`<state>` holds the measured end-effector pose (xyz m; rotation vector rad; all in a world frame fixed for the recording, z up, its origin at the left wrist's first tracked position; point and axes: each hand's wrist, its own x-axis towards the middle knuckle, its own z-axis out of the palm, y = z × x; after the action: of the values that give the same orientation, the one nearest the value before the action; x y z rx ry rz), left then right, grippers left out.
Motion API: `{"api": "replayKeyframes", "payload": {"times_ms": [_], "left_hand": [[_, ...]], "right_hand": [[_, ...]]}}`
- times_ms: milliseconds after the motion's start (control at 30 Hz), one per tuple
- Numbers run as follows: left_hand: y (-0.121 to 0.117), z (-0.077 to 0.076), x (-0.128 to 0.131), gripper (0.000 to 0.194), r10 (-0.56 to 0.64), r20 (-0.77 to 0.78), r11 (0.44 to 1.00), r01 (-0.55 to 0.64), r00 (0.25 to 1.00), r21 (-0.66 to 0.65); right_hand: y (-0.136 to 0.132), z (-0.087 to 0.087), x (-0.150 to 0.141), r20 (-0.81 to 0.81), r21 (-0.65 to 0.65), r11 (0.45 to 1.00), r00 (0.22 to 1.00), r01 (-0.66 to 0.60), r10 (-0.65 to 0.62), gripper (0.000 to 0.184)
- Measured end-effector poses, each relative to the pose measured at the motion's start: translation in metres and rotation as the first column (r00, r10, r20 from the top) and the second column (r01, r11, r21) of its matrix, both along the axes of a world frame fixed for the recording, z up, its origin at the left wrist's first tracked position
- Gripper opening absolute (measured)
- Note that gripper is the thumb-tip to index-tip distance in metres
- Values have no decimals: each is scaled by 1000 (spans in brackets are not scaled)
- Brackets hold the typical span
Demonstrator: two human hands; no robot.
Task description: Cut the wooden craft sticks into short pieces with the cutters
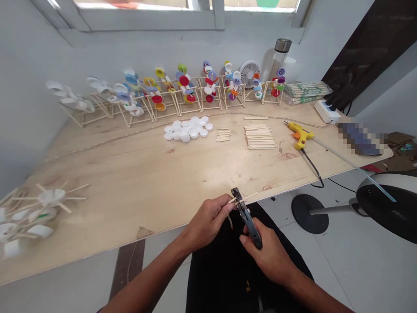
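Observation:
At the table's front edge, my left hand [206, 219] pinches a thin wooden stick [251, 197] between thumb and fingers; a second short stick end pokes out by the fingertips. My right hand [270, 252] is wrapped round the handles of dark metal pliers [250, 224]. Their jaws point away from me and sit across the stick, close to my left fingertips. Whether the jaws are fully closed is too small to tell. Both hands are above my dark-clothed lap. Beyond them lie a pile of long sticks [259, 137] and a smaller group of short sticks [223, 134].
White bottle caps [185, 129] lie mid-table. Stick frames with coloured cap wheels [185, 89] line the wall. On the right are a yellow glue gun [300, 134], its cord hanging over the edge, and a power strip [326, 112]. Stick-and-cap wheels [52, 197] lie at left.

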<state>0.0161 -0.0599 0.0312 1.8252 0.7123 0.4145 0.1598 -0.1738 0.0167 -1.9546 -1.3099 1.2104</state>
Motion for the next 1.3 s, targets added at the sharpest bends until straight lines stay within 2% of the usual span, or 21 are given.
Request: {"api": "replayKeyframes", "payload": {"times_ms": [200,367,500,567,600,667,767,833,900,1000,1300], "left_hand": [[9,1,2,31,8,80,986,6,997,-168],[8,-3,4,30,44,54,982,-33,998,-188],[6,-5,3,29,69,-24,992,-72,997,-107],[5,-7,2,28,103,-87,994,-100,991,35],[5,-9,2,27,124,-105,984,-108,987,145],[6,-14,1,23,157,-109,910,-101,982,402],[9,-24,1,19,173,-95,701,-55,980,711],[11,-31,1,16,171,-101,584,-18,980,811],[14,-35,0,14,164,-98,517,-1,982,856],[16,-39,-1,13,164,-85,484,-5,983,875],[19,-39,-4,16,123,-46,503,-22,991,864]], "right_hand": [[5,-2,-1,-4,-6,1000,1000,-8,8,7],[8,-2,-1,-50,-19,1000,999,10,-11,9],[11,0,-2,-65,-27,999,998,21,-23,8],[13,1,-2,-79,-35,999,996,25,-27,9],[14,0,-2,-88,-39,999,996,27,-30,9],[15,0,-2,-102,-51,998,994,30,-35,12],[17,-1,-2,-105,-74,997,994,35,-43,13],[19,-2,-2,-98,-92,995,994,32,-41,13],[20,-4,-3,-84,-107,994,996,21,-30,14],[22,-8,-4,-59,-125,992,998,-4,-3,16],[26,-25,-8,-38,-54,998,998,-42,40,15]]}}
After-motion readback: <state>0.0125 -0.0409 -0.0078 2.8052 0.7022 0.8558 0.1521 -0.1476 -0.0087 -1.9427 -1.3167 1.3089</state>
